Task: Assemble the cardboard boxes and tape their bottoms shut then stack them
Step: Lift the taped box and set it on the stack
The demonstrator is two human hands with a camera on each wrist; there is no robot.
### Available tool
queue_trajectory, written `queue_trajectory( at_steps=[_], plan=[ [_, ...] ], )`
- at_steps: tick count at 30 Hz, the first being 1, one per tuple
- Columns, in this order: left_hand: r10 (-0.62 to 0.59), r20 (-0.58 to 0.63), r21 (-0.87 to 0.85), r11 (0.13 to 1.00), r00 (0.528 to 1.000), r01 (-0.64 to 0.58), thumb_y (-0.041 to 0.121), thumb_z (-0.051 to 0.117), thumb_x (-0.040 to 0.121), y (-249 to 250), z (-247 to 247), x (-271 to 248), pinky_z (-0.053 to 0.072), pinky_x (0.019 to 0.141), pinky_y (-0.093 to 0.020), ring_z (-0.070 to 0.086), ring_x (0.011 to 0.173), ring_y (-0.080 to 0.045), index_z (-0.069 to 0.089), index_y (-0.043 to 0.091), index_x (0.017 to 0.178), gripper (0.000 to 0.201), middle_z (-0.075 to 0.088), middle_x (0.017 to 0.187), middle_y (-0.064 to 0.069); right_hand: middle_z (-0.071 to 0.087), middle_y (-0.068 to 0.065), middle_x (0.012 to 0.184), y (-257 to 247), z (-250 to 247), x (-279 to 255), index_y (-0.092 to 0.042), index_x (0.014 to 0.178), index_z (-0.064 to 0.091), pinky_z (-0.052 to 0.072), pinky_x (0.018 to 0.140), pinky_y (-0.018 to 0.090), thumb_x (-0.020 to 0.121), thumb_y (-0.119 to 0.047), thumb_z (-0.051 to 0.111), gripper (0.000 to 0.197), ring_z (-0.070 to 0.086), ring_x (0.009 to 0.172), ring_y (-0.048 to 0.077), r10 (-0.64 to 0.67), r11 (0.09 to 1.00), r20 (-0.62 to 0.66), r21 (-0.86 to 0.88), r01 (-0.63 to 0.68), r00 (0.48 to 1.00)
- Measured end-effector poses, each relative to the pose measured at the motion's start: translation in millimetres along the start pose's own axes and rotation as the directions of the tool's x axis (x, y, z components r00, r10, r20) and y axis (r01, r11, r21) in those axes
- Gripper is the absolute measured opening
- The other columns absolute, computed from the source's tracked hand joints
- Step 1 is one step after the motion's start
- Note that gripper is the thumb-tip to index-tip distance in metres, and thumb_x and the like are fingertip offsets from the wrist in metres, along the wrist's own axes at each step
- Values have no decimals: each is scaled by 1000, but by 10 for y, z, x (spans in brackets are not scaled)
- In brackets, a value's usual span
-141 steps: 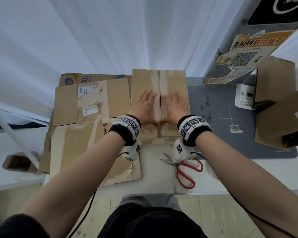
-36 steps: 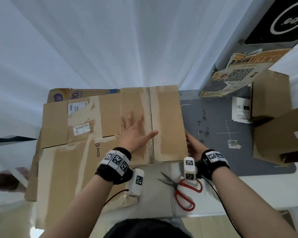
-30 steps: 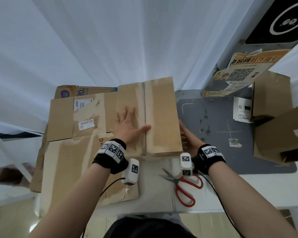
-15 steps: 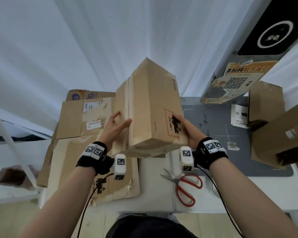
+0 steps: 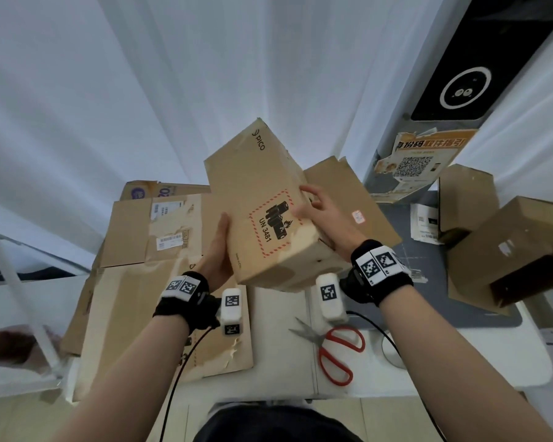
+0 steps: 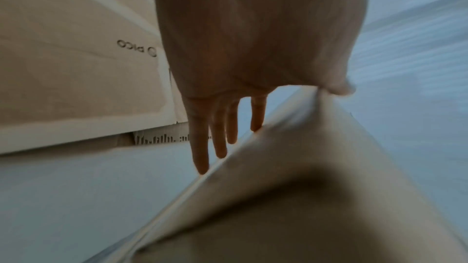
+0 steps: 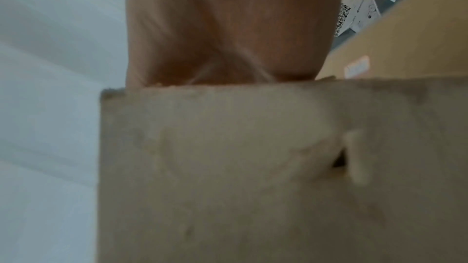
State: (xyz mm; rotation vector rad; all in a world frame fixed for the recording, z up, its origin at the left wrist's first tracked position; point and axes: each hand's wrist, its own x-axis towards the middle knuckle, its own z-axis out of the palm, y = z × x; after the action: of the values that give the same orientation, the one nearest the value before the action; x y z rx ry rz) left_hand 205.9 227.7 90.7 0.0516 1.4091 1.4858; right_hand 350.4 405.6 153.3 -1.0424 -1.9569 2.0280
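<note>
clearly mid-carry: assembled cardboard box (image 5: 262, 215) lifted off the table (image 5: 278, 317) and tilted, printed "un 3481" face turned up toward the head camera, one loose flap (image 5: 345, 199) hanging open on the far right side. held between both palms, probably so it can be swung round without crushing the walls.

left hand (image 5: 216, 253) flat against the box's left face, fingers (image 6: 200, 147) straight and slightly spread in the left wrist view, thumb tip on the box's edge; pressing, not curling round anything. right hand (image 5: 324, 220) laid over the upper right edge near the hazard label, fingers lightly bent over the corner; fingertips hidden behind cardboard in the right wrist view, so cannot tell how far they wrap. likely the steering hand, with the left as the brace.

judging by the task, probably turning the box over before setting it on the pile. two other built boxes (image 5: 505, 247) leaning at the table's right edge, well apart from the carried one, seemingly the stack's start. flattened cardboard sheets (image 5: 154, 237) lying spread on the left half of the table, presumably waiting their turn. red-handled scissors (image 5: 336, 352) resting near the front edge, just beside the right wrist, handy for cutting tape. no tape roll visible. open flap worth watching: could snag while the box goes down.
</note>
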Motion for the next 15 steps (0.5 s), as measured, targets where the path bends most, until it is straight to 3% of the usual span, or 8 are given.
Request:
queue_trajectory(
  at_steps=[2,4,7,9,11,13,15],
  plan=[
    [2,-29,48,999,1000,-1,71,38,93,0,29,-1,46,106,-47,65,116,-25,61,22,131,66,70,124,-8,43,9,133,6,23,3,-64,115,50,52,100,50,59,-53,81,65,64,109,30,-15,997,-25,-76,13,1000],
    [-9,-55,55,998,998,12,68,44,93,-29,25,40,45,108,-49,61,121,-26,57,22,135,64,68,127,-7,37,6,132,33,28,-15,-55,126,48,48,104,47,65,-46,82,71,59,111,25,-40,990,-58,-140,32,998],
    [-30,-95,72,997,995,37,60,41,99,-97,49,93,55,90,-44,62,116,-26,54,20,136,56,66,127,-8,31,1,130,31,26,-105,-45,138,41,39,111,46,68,-46,79,79,45,121,23,-63,960,-108,-280,31,992],
    [-57,-64,76,995,996,62,56,35,102,-165,114,117,52,86,-41,60,111,-24,54,17,134,54,65,124,-9,30,-3,130,31,22,-153,-47,137,39,37,112,48,59,-55,77,87,40,124,24,-86,917,-128,-398,28,988],
    [-100,-79,97,989,992,108,48,33,105,-245,219,112,50,80,-36,58,96,-21,55,12,125,47,63,110,-8,28,-3,135,67,10,-192,-46,138,37,33,113,49,60,-55,77,88,37,127,25,-109,862,-148,-507,20,983],
    [-128,-134,230,960,983,157,41,33,107,-329,318,111,44,65,-29,51,78,-15,54,12,117,37,57,99,-5,27,0,140,113,-21,-237,-43,140,36,28,113,47,65,-50,78,87,34,130,28,-123,807,-169,-590,-1,978],
    [-124,-162,391,903,979,179,40,33,107,-424,374,155,41,62,-26,48,72,-14,56,10,117,39,55,100,-7,26,2,144,173,-64,-274,-41,142,36,26,111,45,66,-49,79,88,33,132,29,-104,778,-180,-628,-32,978]
  ],
)
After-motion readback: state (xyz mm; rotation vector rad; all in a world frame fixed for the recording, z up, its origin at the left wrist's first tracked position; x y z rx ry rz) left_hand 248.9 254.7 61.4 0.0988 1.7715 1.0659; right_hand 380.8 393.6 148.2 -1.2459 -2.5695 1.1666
